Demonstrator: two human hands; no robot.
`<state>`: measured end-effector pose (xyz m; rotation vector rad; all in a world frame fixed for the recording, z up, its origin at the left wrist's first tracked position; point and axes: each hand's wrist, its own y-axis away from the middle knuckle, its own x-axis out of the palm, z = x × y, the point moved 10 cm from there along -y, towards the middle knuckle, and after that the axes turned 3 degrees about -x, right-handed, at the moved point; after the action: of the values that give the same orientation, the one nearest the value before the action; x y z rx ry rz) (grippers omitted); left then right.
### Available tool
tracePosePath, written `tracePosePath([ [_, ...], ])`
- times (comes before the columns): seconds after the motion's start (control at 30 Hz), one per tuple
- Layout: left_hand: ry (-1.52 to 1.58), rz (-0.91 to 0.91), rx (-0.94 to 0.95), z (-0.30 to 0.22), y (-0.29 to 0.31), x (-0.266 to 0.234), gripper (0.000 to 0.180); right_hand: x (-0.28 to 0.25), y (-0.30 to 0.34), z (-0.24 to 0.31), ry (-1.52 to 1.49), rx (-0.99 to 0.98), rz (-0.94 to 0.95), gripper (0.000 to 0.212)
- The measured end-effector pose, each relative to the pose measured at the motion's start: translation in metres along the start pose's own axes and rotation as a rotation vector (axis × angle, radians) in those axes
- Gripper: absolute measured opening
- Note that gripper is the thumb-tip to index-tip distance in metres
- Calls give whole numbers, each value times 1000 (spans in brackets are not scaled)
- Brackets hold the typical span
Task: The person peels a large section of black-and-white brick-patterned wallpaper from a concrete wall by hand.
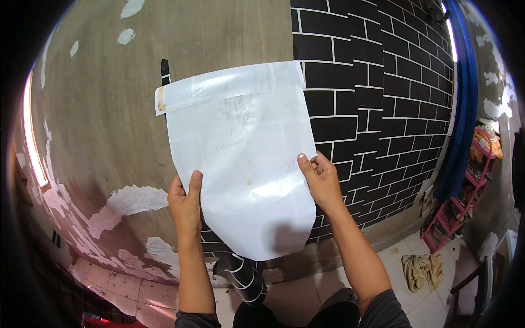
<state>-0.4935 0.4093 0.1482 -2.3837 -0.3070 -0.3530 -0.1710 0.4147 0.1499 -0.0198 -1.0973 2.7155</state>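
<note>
White backing paper (pixel 240 164) is held up by both hands: left hand (pixel 185 205) and right hand (pixel 321 183) each pinch one side edge.

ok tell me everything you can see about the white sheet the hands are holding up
The white sheet is a thin, glossy, flexible sheet, like the backing of a wall sticker, with faint smudges. It is held upright before the wall, partly covering the black brick-pattern covering. Its top edge is folded or curled over in a band, with a brownish mark at the left corner; its bottom edge is rounded. The left hand grips its lower left edge, the right hand its right edge.
</note>
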Motion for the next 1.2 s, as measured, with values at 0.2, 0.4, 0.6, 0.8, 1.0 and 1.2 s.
tracePosePath([
  [0.2,-17,-3,-14,5,11,-7,34,4,16,0,-55,47,17,36],
  [0.4,-78,-13,-38,8,20,-14,32,4,29,-9,-67,74,27,35],
  [0.6,-87,9,-72,23,29,-17,32,-2,36,-16,-45,86,8,34],
  [0.8,-25,-17,-64,28,41,-14,33,-6,40,-32,-71,90,7,34],
  [1.0,-100,-2,-99,41,48,-25,34,-4,54,-38,-82,143,35,33],
  [1.2,-111,0,-81,44,53,-31,39,-3,58,-52,-120,125,43,29],
])
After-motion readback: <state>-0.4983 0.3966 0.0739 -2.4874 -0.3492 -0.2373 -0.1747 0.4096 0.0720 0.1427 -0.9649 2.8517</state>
